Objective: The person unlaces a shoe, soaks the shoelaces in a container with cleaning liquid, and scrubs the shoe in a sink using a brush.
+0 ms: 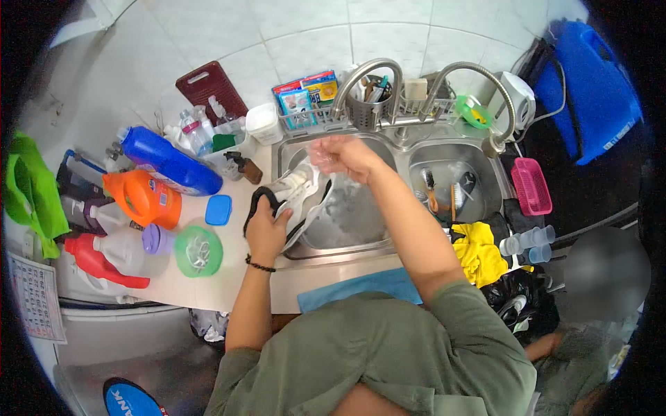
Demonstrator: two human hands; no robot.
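From where I stand, the person's left hand (266,232) has its fingers clamped on the black edge of a white, shoe-like item with black trim (300,206), tilted over the near left side of the left-hand stainless-steel basin (347,251). The right hand (343,156) is at the item's far end, fingers bent and blurred; I cannot tell whether they grip it or only brush it. Something clear, perhaps water, shows around them.

To handle it well, I'd say the left hand should keep that firm hold on the edge, since wet material probably slips, while the right works lightly. Keeping the item inside the basin's rim would spare the beige table (191,295) the drips.

The left basin looks cloudy inside, maybe with water. In the right-hand steel basin (489,208) lie brown-handled brushes (433,202) and some dark object. On the table to the left, a translucent green plastic bowl (182,263) holds a loose bundle of white cords (199,251). At the far side, a grey perforated metal cylinder (366,114) is packed with upright utensils, and farther right a bright green round dish (463,107) carries something yellow (479,116). A large blue plastic bottle (173,163) and an orange plastic jug (149,197) stand left; I can't see what's in either.
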